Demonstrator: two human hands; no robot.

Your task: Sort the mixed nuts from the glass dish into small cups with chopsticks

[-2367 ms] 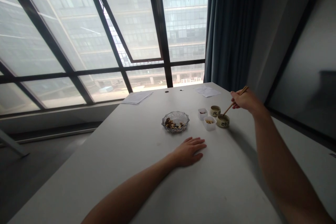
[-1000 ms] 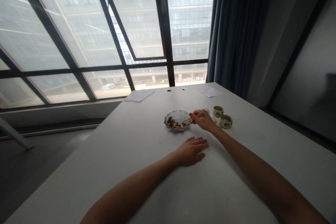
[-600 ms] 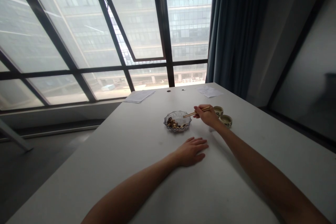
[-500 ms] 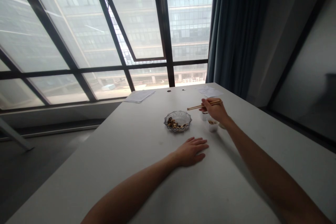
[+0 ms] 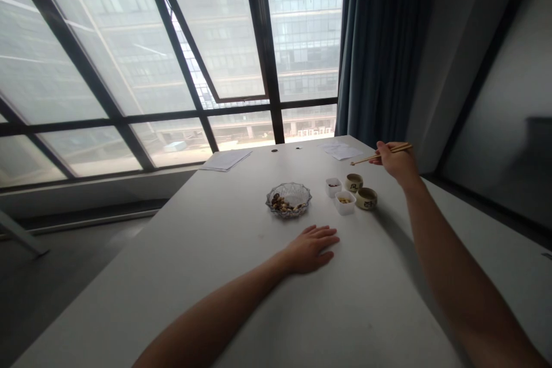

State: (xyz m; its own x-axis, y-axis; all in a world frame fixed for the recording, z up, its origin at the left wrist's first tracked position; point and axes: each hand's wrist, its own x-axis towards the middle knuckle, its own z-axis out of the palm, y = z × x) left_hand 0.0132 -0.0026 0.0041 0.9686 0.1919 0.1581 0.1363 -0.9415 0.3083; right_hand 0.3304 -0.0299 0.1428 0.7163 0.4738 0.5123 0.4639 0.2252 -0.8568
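My right hand (image 5: 395,161) is raised above the table's right side, its fingers wrapped round a pair of wooden chopsticks (image 5: 365,159). The tips point left and seem to pinch a tiny piece, too small to name, above the small cups. My left hand (image 5: 311,250) lies flat on the tabletop with fingers spread, holding nothing. Beyond it stands a scalloped glass bowl (image 5: 297,188) with brown and pale nuts or beans (image 5: 282,204) in it. Right of the bowl are a white tub with dark bits (image 5: 333,191) and another with yellowish pieces (image 5: 345,209).
Two ceramic cups with dark characters, a far one (image 5: 353,186) and a near one (image 5: 367,204), stand right of the tubs. Paper sheets (image 5: 226,160) lie at the far left of the white table (image 5: 241,310), more papers (image 5: 342,151) at the far right. Windows and a curtain (image 5: 383,52) stand behind.
My right hand has moved right with the chopsticks, from over the tubs to beyond the cups, uncovering both cups. My left hand stays flat. The view has shifted slightly.
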